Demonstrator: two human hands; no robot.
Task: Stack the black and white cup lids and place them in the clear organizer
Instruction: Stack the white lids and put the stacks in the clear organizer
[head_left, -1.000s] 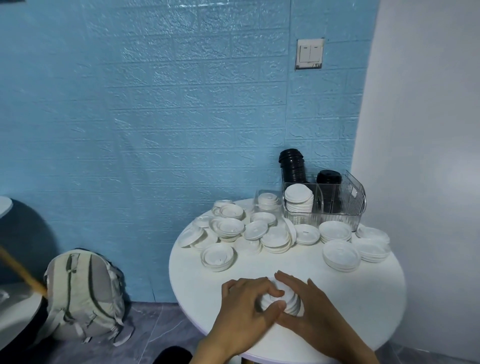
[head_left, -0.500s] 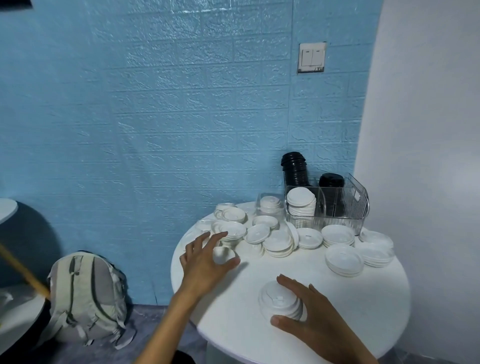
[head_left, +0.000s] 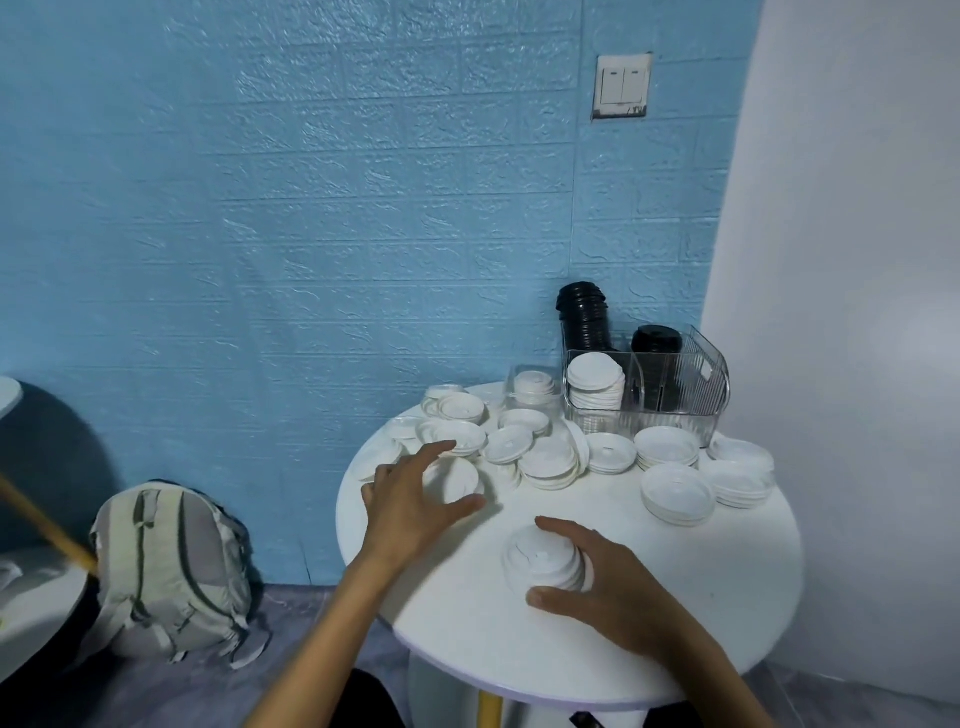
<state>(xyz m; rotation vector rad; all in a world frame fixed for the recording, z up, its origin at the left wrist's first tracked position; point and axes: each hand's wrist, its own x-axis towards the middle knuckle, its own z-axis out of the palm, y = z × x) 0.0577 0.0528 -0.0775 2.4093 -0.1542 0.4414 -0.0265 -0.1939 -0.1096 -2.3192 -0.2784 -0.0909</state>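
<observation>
Mid-stacking: right hand (head_left: 613, 587) cups the near stack (head_left: 545, 564), left hand (head_left: 410, 499) spread over 1 loose lid (head_left: 457, 478), which probably needs pinching next.

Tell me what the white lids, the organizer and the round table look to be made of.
White lids: likely thin moulded plastic, matte; they show raised rings and nest closely in stacks.
Organizer: clear hard plastic, probably acrylic; the black lids show through its ribbed, glossy walls.
Table: smooth white top with a soft sheen, perhaps painted or laminated board; the core cannot be told.
</observation>
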